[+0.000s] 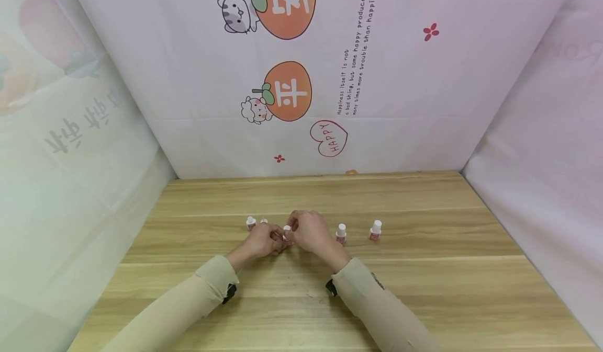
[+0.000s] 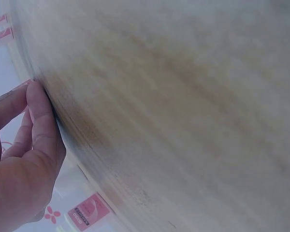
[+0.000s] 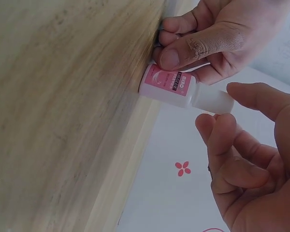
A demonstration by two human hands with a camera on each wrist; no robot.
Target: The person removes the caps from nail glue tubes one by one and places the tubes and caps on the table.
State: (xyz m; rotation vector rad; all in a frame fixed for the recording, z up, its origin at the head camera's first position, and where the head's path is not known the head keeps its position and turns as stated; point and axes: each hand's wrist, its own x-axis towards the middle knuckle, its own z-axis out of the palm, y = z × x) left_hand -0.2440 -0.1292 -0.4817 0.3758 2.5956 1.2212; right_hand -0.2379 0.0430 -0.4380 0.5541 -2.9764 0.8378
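Note:
In the head view a small bottle (image 1: 287, 235) with a white cap stands on the wooden table between two hands. The left hand (image 1: 265, 239) is on its left side, the right hand (image 1: 309, 230) on its right. The right wrist view shows the bottle's pink label (image 3: 168, 82) upright against the tabletop. There the left hand (image 3: 220, 41) holds the bottle low down, thumb along the label. Thumb and fingertips of the right hand (image 3: 256, 164) pinch the white cap (image 3: 213, 99). The left hand (image 2: 31, 150) hides most of the bottle in the left wrist view.
Two similar bottles stand left of the hands, one upright (image 1: 251, 223) and one partly hidden (image 1: 264, 222). To the right stand two more, a nearer one (image 1: 341, 233) and a farther one (image 1: 375, 230). Printed white cloth (image 1: 400, 80) surrounds the wooden table (image 1: 301, 310).

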